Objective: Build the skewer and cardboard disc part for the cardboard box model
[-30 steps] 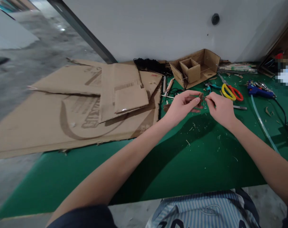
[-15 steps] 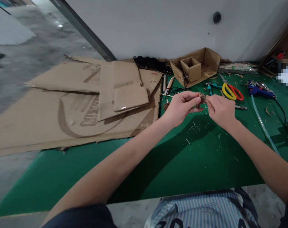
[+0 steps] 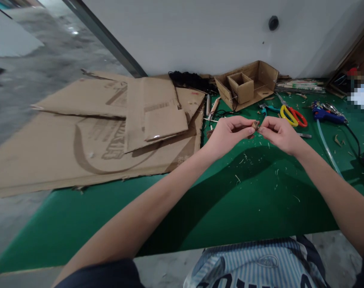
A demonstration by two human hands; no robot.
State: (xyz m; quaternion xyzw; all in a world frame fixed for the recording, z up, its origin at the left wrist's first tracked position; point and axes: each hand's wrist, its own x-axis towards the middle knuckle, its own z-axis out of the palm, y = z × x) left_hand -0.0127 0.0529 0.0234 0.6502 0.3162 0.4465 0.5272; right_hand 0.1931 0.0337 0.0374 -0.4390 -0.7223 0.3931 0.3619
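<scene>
Cardboard sheets (image 3: 103, 138), overlapping, some printed, cover the left of the green table (image 3: 290, 216). Black cord (image 3: 192, 83) lies bunched behind their right end. Next comes the left hand (image 3: 228, 134), pinching a small cardboard piece (image 3: 255, 125) above the tabletop, in front of an open cardboard box (image 3: 246, 91). The right hand (image 3: 279, 134) meets the piece's right side with thumb and forefinger; whether they grip it is too small to tell. Beyond that hand lie yellow-and-red-handled scissors (image 3: 293, 115), then a blue glue gun (image 3: 330, 116).
</scene>
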